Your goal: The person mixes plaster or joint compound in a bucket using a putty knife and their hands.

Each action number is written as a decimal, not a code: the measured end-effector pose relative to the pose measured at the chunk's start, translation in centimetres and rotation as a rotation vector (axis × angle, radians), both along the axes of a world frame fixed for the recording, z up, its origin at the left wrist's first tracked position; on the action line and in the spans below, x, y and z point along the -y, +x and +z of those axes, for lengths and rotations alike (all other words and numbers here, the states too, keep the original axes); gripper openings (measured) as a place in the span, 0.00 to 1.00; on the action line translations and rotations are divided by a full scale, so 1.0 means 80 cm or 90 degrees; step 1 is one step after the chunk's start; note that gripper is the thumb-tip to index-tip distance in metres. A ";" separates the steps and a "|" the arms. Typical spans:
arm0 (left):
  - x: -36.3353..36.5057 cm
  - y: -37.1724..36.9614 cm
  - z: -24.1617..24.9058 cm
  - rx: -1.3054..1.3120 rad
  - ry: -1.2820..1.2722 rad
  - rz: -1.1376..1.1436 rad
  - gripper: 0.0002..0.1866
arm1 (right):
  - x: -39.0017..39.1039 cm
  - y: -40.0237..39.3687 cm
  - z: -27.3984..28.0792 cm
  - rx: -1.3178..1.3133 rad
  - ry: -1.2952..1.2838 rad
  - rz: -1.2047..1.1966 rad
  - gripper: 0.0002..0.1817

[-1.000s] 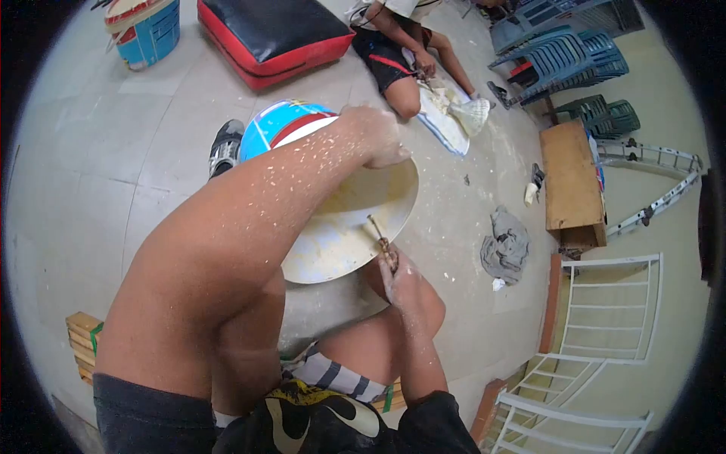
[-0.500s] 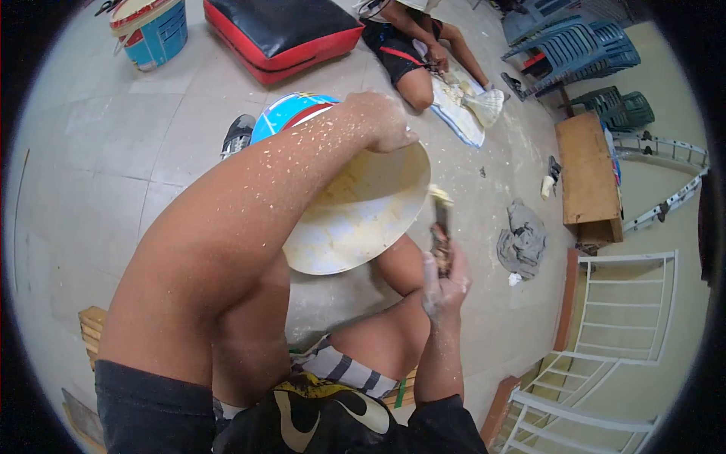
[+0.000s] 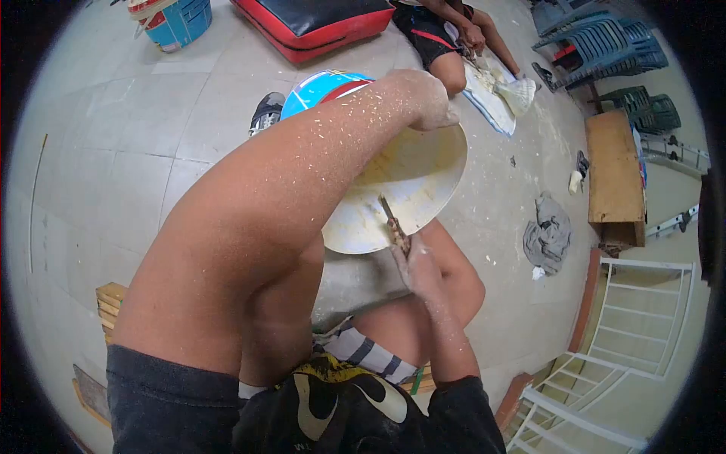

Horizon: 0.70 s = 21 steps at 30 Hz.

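A white-lined bucket with a blue and red printed outside lies tilted between my legs, its mouth facing me. Yellowish residue smears its inner wall. My left arm reaches across it, and my dusty left hand is closed over the far rim, fingers partly hidden. In my right hand is a narrow-bladed scraper with a rough, worn handle. Its dark blade points into the bucket's mouth, close to the lower inner wall; whether it touches cannot be seen. Pale flakes cling to my left forearm.
Another person sits on the floor ahead, hands at a pale, flake-covered sheet. A second blue bucket and a red-black pad stand at upper left. A grey cloth, wooden box and white metal frame are right.
My right hand has moved left with the scraper, whose blade now lies over the bucket's mouth instead of outside it. My left hand keeps its hold; the whole view has shifted.
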<state>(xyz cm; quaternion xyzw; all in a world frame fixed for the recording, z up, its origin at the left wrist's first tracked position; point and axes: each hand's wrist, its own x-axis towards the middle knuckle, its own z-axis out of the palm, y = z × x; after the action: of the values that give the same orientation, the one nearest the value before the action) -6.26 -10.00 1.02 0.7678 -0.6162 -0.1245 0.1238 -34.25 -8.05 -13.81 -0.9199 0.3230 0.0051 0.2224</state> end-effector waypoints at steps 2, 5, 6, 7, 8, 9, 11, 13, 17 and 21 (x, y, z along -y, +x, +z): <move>-0.002 -0.003 -0.001 0.009 0.008 0.014 0.32 | -0.003 0.006 0.030 0.050 -0.005 0.016 0.18; 0.000 0.000 -0.005 0.006 0.006 -0.002 0.31 | -0.022 0.015 0.088 0.177 0.102 -0.114 0.17; 0.001 0.001 -0.009 0.002 0.011 -0.001 0.31 | -0.028 0.015 0.093 0.244 0.073 -0.142 0.17; 0.004 0.003 -0.011 0.007 0.009 -0.009 0.31 | -0.033 0.014 0.094 0.313 0.041 -0.169 0.16; 0.006 0.004 -0.011 0.015 0.004 -0.018 0.31 | -0.033 0.004 0.066 0.298 0.015 -0.153 0.17; 0.008 0.003 -0.014 0.016 0.006 -0.022 0.31 | -0.031 -0.006 0.041 0.299 0.016 -0.157 0.17; 0.013 -0.001 -0.017 0.026 -0.022 -0.016 0.31 | -0.030 -0.019 0.010 -0.258 0.011 -0.002 0.19; 0.014 -0.001 -0.014 0.029 -0.019 -0.021 0.31 | -0.030 -0.016 0.013 -0.241 0.051 -0.025 0.21; 0.008 -0.001 -0.014 0.038 -0.020 -0.012 0.32 | -0.018 -0.015 0.021 -0.148 0.049 -0.006 0.19; 0.005 -0.004 -0.013 0.035 -0.033 0.002 0.32 | -0.026 0.000 0.062 0.188 0.131 -0.128 0.16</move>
<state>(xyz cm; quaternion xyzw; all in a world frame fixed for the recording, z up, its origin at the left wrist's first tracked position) -6.54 -10.37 -0.01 0.7682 -0.6214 -0.0874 0.1268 -34.27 -6.00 -8.83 -0.8462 0.3748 -0.1187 0.3597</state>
